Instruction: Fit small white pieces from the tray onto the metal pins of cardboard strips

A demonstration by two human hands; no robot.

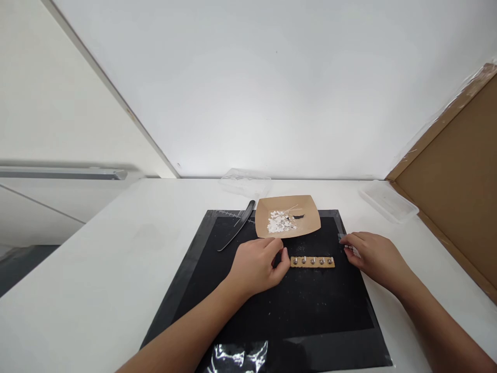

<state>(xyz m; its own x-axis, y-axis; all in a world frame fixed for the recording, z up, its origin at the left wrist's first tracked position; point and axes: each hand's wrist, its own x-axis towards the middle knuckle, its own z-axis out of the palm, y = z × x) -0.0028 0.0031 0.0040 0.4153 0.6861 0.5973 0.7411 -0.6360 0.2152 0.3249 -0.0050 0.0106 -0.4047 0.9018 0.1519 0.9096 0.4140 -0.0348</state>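
Observation:
My left hand [262,264] is curled over the black mat, thumb and forefinger tips close together by the left end of a small tan strip [312,262]. Whether anything is pinched there is hidden. Along the strip stand several small round metal pieces with pale upright bits. At the mat's right edge my right hand [370,256] is closed, with a small clear plastic piece [341,238] at its fingertips and small white bits showing between the fingers. Behind the strip, a brown paper tray [308,223] holds a heap of small white pieces and a dark scrap.
The black mat [310,311] lies on a white table [97,269]. Black tweezers [239,226] rest left of the tray. A clear container [245,181] stands behind, another clear shallow box [388,201] at the right. A cardboard panel [458,171] borders the right side.

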